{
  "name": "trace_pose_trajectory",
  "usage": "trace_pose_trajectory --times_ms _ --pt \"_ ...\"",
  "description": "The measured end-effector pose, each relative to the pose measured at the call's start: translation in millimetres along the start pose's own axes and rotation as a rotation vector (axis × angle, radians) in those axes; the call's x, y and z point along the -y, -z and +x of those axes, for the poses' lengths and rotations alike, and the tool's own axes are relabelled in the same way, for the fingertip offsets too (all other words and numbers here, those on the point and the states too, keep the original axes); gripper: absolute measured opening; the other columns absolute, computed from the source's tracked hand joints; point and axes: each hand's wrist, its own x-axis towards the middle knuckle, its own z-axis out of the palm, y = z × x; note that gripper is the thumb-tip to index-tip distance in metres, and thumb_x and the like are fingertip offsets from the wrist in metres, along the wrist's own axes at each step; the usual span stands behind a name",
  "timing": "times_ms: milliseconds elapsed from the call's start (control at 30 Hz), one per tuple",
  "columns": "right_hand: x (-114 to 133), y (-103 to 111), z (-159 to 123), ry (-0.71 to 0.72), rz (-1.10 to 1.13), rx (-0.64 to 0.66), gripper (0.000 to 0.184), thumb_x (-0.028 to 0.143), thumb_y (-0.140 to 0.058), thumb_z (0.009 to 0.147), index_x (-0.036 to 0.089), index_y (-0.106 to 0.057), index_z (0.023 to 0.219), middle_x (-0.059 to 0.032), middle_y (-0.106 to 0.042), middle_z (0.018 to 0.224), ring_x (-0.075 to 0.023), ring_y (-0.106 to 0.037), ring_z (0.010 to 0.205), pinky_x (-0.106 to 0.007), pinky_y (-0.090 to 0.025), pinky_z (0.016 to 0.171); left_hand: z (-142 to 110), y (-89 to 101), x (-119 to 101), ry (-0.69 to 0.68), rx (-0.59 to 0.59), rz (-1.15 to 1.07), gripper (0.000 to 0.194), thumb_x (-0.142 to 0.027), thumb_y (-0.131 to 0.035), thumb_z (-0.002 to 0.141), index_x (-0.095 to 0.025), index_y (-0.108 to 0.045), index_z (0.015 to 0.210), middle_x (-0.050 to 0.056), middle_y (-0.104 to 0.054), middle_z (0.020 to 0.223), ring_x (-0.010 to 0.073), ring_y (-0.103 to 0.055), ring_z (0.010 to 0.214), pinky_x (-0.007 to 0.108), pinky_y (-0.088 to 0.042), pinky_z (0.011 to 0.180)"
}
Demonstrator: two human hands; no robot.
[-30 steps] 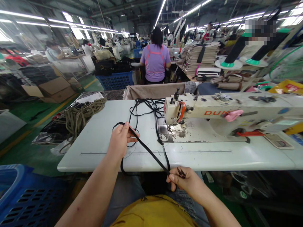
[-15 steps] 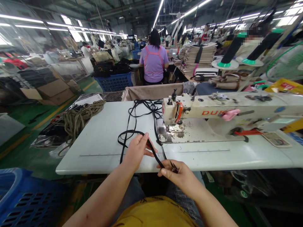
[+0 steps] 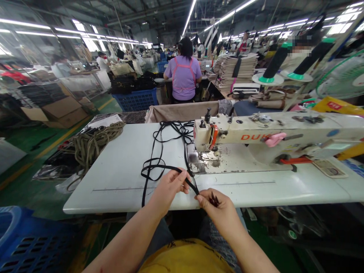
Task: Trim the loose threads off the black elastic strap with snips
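A narrow black strap [image 3: 160, 166] runs in loops over the white sewing table and passes through both hands near the front edge. My left hand [image 3: 170, 186] is closed on it, thumb on top. Just to the right, my right hand [image 3: 217, 206] pinches the strap between thumb and fingers. Dark pointed tips, apparently of thread snips [image 3: 214, 199], stick up from the right palm; their handles are hidden. More of the strap lies in a tangle beside the head of the sewing machine [image 3: 209, 132].
The white tabletop [image 3: 113, 170] bears a printed ruler line. Bundled olive straps [image 3: 98, 142] lie at its left. A blue basket [image 3: 34, 242] stands low on the left. Thread cones [image 3: 274, 64] rise behind the machine. A person in purple [image 3: 184, 74] sits ahead.
My left hand has moved slightly right and down along the strap, closer to my right hand. The strap's loop on the table has sunk lower and changed shape.
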Motion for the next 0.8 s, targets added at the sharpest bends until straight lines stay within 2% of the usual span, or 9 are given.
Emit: trace_pose_trajectory --times_ms 100,167,267,333,467,600,700,800 --pt "7 2 -4 0.260 -0.290 -0.082 0.021 0.031 -0.057 0.098 0.019 -0.071 0.086 -0.0020 -0.059 0.071 -0.0176 -0.056 0.068 -0.028 -0.042 0.062 -6 -0.7 -1 -0.003 0.059 -0.021 0.034 -0.045 -0.078 0.082 -0.014 -0.069 0.091 0.001 -0.061 0.071 0.0103 -0.055 0.063 0.022 -0.046 0.060" --pt "10 3 -6 0.410 -0.455 -0.118 0.019 0.025 -0.054 0.100 0.019 -0.071 0.094 -0.0033 -0.060 0.074 -0.0182 -0.057 0.070 -0.029 -0.043 0.063 -11 -1.2 -2 0.026 0.096 -0.056 0.034 -0.042 -0.081 0.079 -0.014 -0.068 0.093 0.001 -0.061 0.073 0.0109 -0.056 0.065 0.023 -0.046 0.062" --pt "9 3 -8 0.576 -0.650 -0.162 0.019 0.018 -0.052 0.101 0.017 -0.069 0.108 -0.0059 -0.062 0.079 -0.0198 -0.058 0.073 -0.031 -0.045 0.065 -16 -1.7 -3 0.065 0.119 -0.064 0.034 -0.039 -0.084 0.076 -0.014 -0.068 0.093 0.001 -0.062 0.075 0.0119 -0.058 0.066 0.024 -0.048 0.064" --pt "8 3 -10 0.649 -0.739 -0.179 0.023 0.013 -0.051 0.099 0.015 -0.066 0.117 -0.0068 -0.062 0.081 -0.0209 -0.057 0.074 -0.033 -0.045 0.066 -17 -1.4 -2 0.080 0.093 -0.070 0.033 -0.038 -0.085 0.075 -0.014 -0.067 0.090 0.001 -0.063 0.071 0.0117 -0.058 0.065 0.024 -0.048 0.064" --pt "9 6 -13 0.740 -0.825 -0.195 0.028 0.005 -0.049 0.096 0.013 -0.063 0.118 -0.0065 -0.062 0.079 -0.0216 -0.054 0.071 -0.034 -0.044 0.063 -17 -0.2 1 0.083 0.034 -0.085 0.035 -0.042 -0.084 0.074 -0.015 -0.068 0.088 0.001 -0.063 0.067 0.0125 -0.059 0.064 0.024 -0.049 0.063" --pt "12 8 -16 0.797 -0.863 -0.192 0.028 0.006 -0.049 0.096 0.015 -0.062 0.119 -0.0070 -0.064 0.080 -0.0217 -0.055 0.072 -0.034 -0.044 0.062 -16 0.0 2 0.072 0.036 -0.025 0.036 -0.044 -0.082 0.076 -0.015 -0.070 0.094 0.002 -0.067 0.074 0.0147 -0.065 0.070 0.026 -0.053 0.070" --pt "13 8 -16 0.777 -0.860 -0.182 0.026 0.006 -0.049 0.096 0.014 -0.062 0.118 -0.0074 -0.065 0.081 -0.0220 -0.055 0.073 -0.035 -0.046 0.063 -16 -0.5 2 0.080 0.076 -0.017 0.035 -0.043 -0.081 0.078 -0.014 -0.070 0.094 0.003 -0.069 0.076 0.0150 -0.066 0.072 0.027 -0.054 0.073" --pt "14 8 -14 0.716 -0.770 -0.168 0.023 0.008 -0.053 0.095 0.017 -0.062 0.115 -0.0090 -0.067 0.091 -0.0229 -0.058 0.080 -0.036 -0.050 0.069 -16 -1.2 1 0.070 0.083 0.002 0.033 -0.042 -0.080 0.078 -0.014 -0.069 0.092 0.003 -0.069 0.073 0.0149 -0.066 0.070 0.026 -0.054 0.072"
